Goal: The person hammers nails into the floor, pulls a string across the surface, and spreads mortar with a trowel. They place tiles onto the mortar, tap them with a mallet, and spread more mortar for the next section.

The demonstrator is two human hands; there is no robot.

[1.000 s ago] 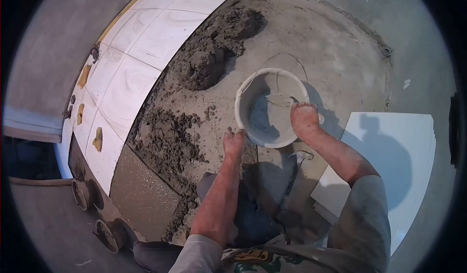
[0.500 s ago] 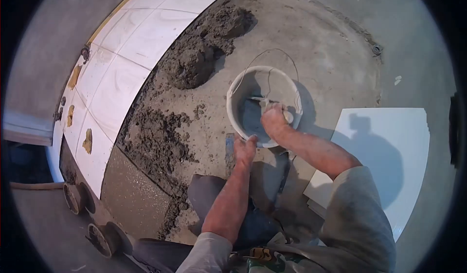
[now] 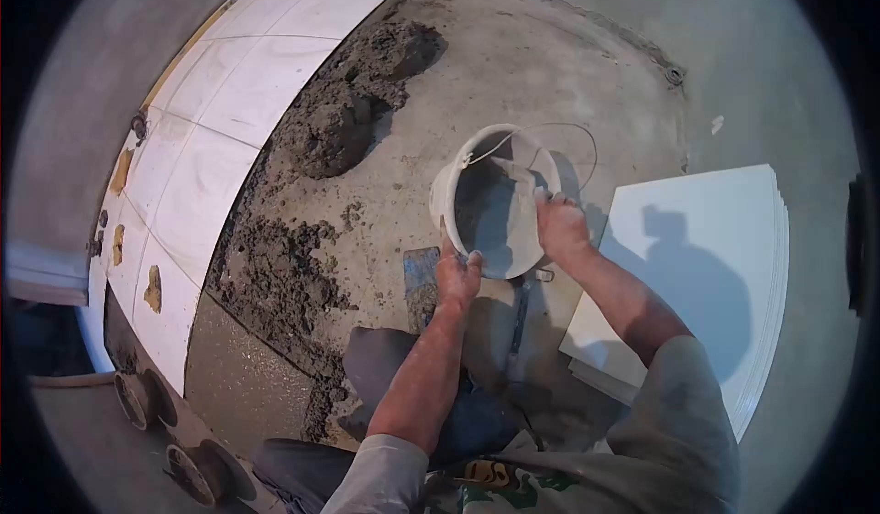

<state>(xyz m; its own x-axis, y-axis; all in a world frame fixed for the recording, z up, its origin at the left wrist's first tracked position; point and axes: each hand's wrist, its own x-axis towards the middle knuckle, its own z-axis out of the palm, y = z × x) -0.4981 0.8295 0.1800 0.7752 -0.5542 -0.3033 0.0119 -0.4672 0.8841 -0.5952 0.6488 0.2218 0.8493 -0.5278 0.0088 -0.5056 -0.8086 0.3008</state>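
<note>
A pale bucket (image 3: 442, 198) with a wire handle stands tilted on the concrete floor in front of me. Grey material lies inside it, along with a light tool-like shape whose kind I cannot make out. At the near left, my left hand (image 3: 457, 274) grips the rim, its thumb toward the inside. My right hand (image 3: 561, 226) is closed over the right side of the rim. A flat tool with a worn blue patch (image 3: 422, 271) lies on the floor just left of my left hand.
Large white tiles (image 3: 243, 102) are laid along the left, with mounds of grey mortar (image 3: 335, 134) beside them. A smooth wet mortar bed (image 3: 243, 367) lies nearer me. Stacked white tiles (image 3: 687, 267) rest at the right. Two round rings (image 3: 192, 473) sit at lower left.
My right hand has come out from over the bucket's inside to its right rim. The bucket has tipped and its wire handle has swung right. The whole view has shifted slightly.
</note>
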